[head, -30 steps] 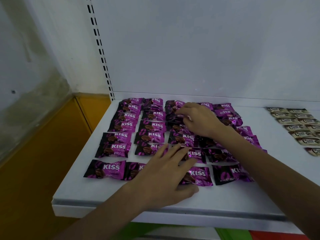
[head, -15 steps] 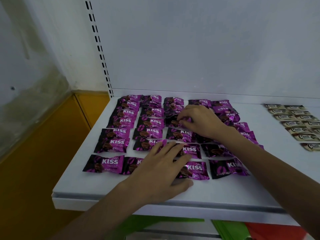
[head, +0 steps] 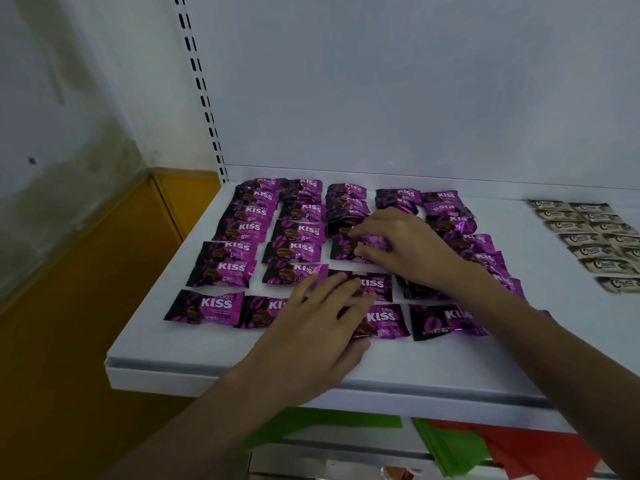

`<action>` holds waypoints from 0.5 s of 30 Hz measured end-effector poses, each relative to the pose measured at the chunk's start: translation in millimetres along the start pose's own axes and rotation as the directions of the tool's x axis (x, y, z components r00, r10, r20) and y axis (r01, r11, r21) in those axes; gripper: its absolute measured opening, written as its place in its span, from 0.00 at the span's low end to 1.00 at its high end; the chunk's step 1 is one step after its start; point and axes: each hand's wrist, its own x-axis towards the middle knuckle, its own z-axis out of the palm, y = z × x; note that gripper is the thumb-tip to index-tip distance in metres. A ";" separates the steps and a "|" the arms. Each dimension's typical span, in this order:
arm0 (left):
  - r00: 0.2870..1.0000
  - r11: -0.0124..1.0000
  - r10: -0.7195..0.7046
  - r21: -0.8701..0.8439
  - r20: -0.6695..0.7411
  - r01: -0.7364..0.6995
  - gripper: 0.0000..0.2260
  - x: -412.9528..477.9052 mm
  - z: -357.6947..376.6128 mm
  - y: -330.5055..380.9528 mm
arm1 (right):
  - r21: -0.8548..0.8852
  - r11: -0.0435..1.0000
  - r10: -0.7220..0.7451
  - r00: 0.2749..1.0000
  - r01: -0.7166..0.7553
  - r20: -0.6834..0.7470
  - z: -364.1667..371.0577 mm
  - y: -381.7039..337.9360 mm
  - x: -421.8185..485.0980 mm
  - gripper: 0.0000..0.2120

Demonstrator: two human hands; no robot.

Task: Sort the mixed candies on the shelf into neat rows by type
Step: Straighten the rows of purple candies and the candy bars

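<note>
Purple Kiss candies (head: 239, 268) fill the shelf (head: 214, 344) in rows; right hand (head: 405, 244) pinches one mid-grid, left hand (head: 311, 327) flat, holding nothing (a sliding palm could scatter the front row).

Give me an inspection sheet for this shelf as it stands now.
Surface: white shelf, front strip bare.
Job's things: purple Choco Kiss candies in rows on the left; right-hand rows less tidy; cream candies in two rows at far right.
Clutter: nothing seen.
Grippers: left hand flat, fingers spread over front-row candies; right hand pinching one purple candy mid-grid.
Cables: nothing seen.
Surroundings: white back panel, slotted upright, yellow wall base, green and red items below.
</note>
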 end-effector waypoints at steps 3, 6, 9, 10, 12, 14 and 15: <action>0.997 0.997 -0.021 -0.078 -0.073 0.015 0.18 -8.4 -0.6 7.2 | 0.026 0.997 -0.075 0.997 0.075 0.007 -9.0 -8.4 -15.4 0.12; 0.991 0.990 -0.053 -0.137 -0.126 0.035 0.16 -16.6 4.9 18.8 | 0.039 0.988 -0.154 0.983 0.151 0.102 -7.5 -17.3 -28.8 0.09; 0.986 0.991 -0.080 -0.115 -0.149 0.063 0.14 -20.0 9.5 26.1 | 0.030 0.981 -0.193 0.974 0.191 0.119 2.1 -19.5 -32.8 0.08; 0.984 0.991 -0.091 -0.107 -0.152 0.075 0.14 -21.0 9.8 26.5 | 0.028 0.980 -0.197 0.974 0.195 0.108 3.2 -19.3 -32.8 0.08; 0.980 0.989 -0.125 -0.095 -0.153 0.111 0.14 -24.6 9.0 25.8 | 0.028 0.976 -0.216 0.973 0.215 0.083 3.2 -19.0 -33.8 0.08; 0.973 0.982 -0.177 -0.093 -0.148 0.165 0.15 -29.4 7.3 24.2 | 0.043 0.972 -0.232 0.971 0.229 0.060 0.2 -19.9 -37.9 0.09; 0.969 0.977 -0.203 -0.092 -0.140 0.191 0.16 -31.1 6.2 23.9 | 0.050 0.972 -0.232 0.972 0.230 0.045 -1.9 -19.7 -40.6 0.09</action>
